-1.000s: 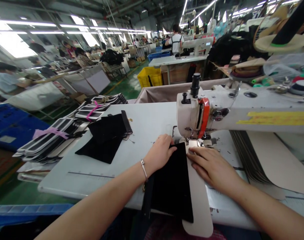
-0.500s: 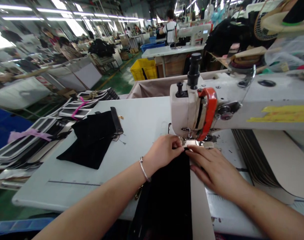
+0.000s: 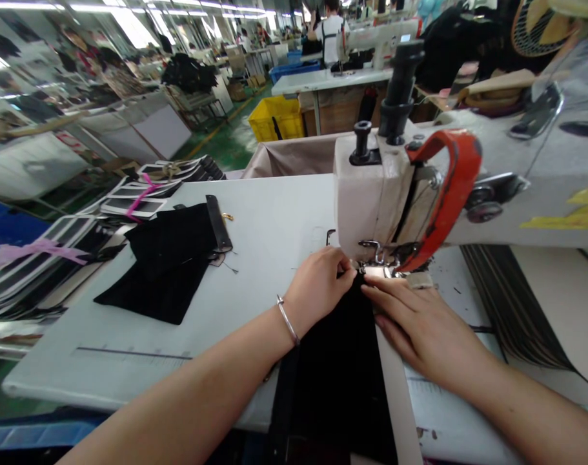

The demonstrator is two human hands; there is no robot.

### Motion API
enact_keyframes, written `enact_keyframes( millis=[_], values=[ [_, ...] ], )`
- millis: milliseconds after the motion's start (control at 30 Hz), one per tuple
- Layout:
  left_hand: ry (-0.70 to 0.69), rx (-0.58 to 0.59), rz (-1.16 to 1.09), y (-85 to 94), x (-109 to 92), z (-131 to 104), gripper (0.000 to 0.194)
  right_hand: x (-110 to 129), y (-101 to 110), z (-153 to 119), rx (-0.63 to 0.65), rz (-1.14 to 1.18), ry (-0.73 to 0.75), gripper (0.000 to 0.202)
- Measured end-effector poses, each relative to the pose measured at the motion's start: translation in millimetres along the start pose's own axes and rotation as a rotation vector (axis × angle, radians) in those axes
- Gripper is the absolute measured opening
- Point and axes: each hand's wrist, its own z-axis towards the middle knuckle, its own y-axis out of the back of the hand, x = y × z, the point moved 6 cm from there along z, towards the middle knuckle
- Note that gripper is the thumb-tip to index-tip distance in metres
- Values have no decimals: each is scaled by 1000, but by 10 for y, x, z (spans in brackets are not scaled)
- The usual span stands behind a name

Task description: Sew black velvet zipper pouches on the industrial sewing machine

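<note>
Under the head of a white sewing machine (image 3: 371, 187) lies the far end of a long black fabric piece (image 3: 342, 374), which hangs toward me past the table's near edge. A beige strip (image 3: 397, 394) runs along its right side. My left hand (image 3: 323, 278), with a silver bangle at the wrist, pinches the fabric's left edge just before the presser foot. Flat on the right edge, fingers stretched toward the foot, rests my right hand (image 3: 414, 316). The needle itself is hidden. An orange guard (image 3: 451, 194) curves down beside the machine head.
Black fabric pieces (image 3: 168, 258) with a dark strip and gold clasp lie on the white table (image 3: 274, 213). Tied stacks of panels (image 3: 42, 258) line its left edge. Beige panels (image 3: 559, 303) are stacked at right. A yellow crate (image 3: 277, 118) and a person (image 3: 330, 35) are beyond.
The view has moved closer to the machine, which appears larger. Both hands keep their places by the presser foot, with the fabric still under them.
</note>
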Motion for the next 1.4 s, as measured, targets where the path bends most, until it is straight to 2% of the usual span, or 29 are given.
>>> enact_keyframes(
  millis=[233, 333, 400, 433, 533, 567, 667, 767, 867, 967, 1033, 1133, 1233, 1300, 1400],
  values=[
    [-24, -11, 20, -60, 39, 59, 8, -12, 0, 6, 15, 2, 4, 44],
    [-75, -65, 64, -21, 18, -16, 6, -21, 21, 5, 6, 28, 34, 42],
    [-187, -77, 121, 34, -79, -219, 12, -14, 44, -13, 6, 56, 61, 42],
    [-281, -44, 137, 47, -157, -378, 14, -2, 57, -30, 10, 70, 74, 43],
    [-605, 178, 77, 28, -412, -1032, 18, 59, 98, -101, 29, 90, 97, 44],
    [-670, 232, 50, 27, -467, -1247, 20, 80, 108, -127, 40, 95, 96, 44],
    [-737, 241, 27, 38, -531, -1667, 28, 122, 127, -186, 45, 114, 82, 43],
    [-740, 200, 33, 9, -519, -1791, 33, 124, 121, -207, 44, 121, 70, 42],
    [-764, 177, 42, 8, -533, -1784, 30, 117, 107, -205, 50, 113, 66, 41],
    [-762, 206, 12, 58, -569, -1661, 25, 121, 109, -202, 44, 114, 71, 42],
    [-688, 188, 6, 106, -546, -1446, 21, 125, 114, -204, 32, 118, 71, 44],
    [-517, 51, 108, 150, -410, -974, 25, 126, 116, -209, 18, 114, 72, 49],
    [-498, 39, 218, 35, -285, -604, 31, 126, 107, -214, 18, 98, 83, 51],
    [-511, 65, 237, -59, -220, -487, 30, 123, 94, -218, 23, 88, 85, 50],
    [-495, 35, 227, -103, -162, -466, 30, 116, 76, -225, 34, 81, 74, 49]
  ],
)
